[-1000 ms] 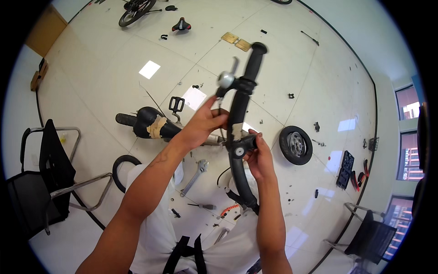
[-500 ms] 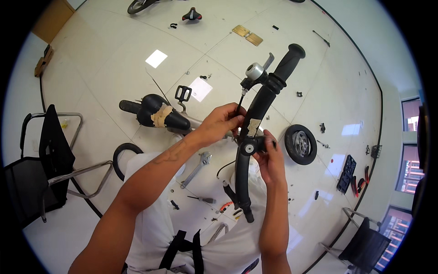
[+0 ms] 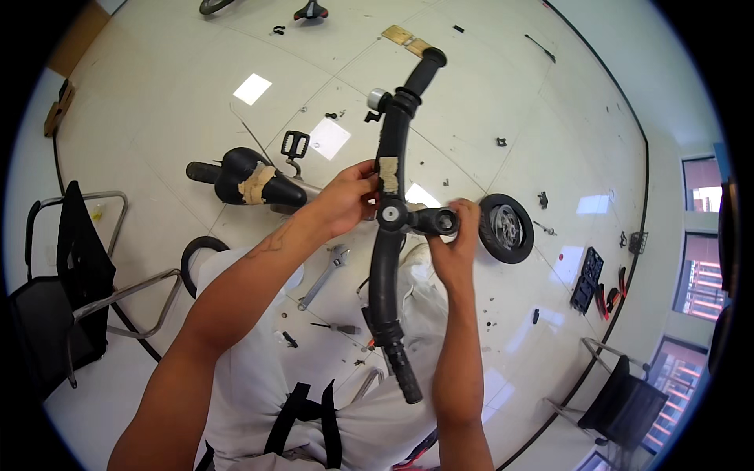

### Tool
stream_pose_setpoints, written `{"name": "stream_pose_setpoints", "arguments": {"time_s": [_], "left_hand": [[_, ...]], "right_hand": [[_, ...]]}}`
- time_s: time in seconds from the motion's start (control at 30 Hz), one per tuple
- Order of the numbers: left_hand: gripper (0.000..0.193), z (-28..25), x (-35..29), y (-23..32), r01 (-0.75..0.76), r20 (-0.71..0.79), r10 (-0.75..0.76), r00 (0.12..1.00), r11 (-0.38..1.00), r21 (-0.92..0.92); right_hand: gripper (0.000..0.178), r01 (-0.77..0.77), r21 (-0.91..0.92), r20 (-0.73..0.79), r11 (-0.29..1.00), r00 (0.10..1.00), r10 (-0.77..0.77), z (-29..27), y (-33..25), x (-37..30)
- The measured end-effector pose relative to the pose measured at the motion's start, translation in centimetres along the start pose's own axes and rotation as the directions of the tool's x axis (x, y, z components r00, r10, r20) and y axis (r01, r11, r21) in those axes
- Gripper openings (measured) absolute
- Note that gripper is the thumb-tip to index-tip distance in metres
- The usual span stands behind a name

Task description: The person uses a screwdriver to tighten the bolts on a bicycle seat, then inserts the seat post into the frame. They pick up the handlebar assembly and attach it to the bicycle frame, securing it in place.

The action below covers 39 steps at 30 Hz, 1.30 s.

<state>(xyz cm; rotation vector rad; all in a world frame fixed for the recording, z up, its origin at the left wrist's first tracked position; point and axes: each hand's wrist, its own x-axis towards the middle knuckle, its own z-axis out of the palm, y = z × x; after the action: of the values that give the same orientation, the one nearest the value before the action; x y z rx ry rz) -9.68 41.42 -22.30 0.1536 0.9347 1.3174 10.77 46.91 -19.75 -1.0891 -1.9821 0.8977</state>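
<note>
Above the floor, 2 hands, left hand (image 3: 345, 200) and right hand (image 3: 458, 247), grip a black handlebar (image 3: 390, 235).

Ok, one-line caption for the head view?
Both hands, left hand and right hand, hold a black handlebar by its stem.

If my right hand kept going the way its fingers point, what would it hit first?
The right hand already touches the black stem clamp on the black curved handlebar; beyond that, probably the white tiled floor, though depth is unclear.

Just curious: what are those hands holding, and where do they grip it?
A black bicycle handlebar: left hand at its taped middle, right hand on the stem clamp.
</note>
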Motion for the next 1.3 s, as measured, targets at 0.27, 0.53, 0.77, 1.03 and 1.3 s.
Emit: {"name": "stream_pose_setpoints", "arguments": {"time_s": [0.27, 0.53, 0.77, 1.03, 1.3], "left_hand": [[0.034, -0.6, 0.5, 0.7, -0.162, -0.04, 0.172, 0.984, 0.969, 0.186], [0.023, 1.7, 0.2, -0.6, -0.184, -0.05, 0.209, 0.977, 0.933, 0.309], [0.025, 0.1, 1.8, -2.5, -0.21, 0.151, 0.146, 0.978, 0.613, 0.762], [0.021, 2.1, -0.7, -5.4, 0.077, 0.11, -0.168, 0.98, 0.819, 0.569], [0.029, 1.5, -1.4, -8.5, -0.476, 0.454, 0.181, 0.872, 0.108, 0.873]], "right_hand": [[0.018, -0.207, 0.274, 0.127, 0.939, 0.976, 0.178, 1.5, 0.6, 0.3], [0.02, -0.348, 0.501, 0.277, 0.792, 0.932, 0.234, 0.2, 2.3, 0.1], [0.024, -0.466, 0.636, 0.237, 0.615, 0.876, 0.419, 0.9, 4.1, -0.5], [0.031, -0.416, 0.858, 0.207, 0.3, 0.816, 0.539, 0.9, 7.4, -0.1], [0.007, -0.217, 0.973, 0.114, 0.085, 0.762, 0.638, 3.4, 11.3, -1.1]]}}
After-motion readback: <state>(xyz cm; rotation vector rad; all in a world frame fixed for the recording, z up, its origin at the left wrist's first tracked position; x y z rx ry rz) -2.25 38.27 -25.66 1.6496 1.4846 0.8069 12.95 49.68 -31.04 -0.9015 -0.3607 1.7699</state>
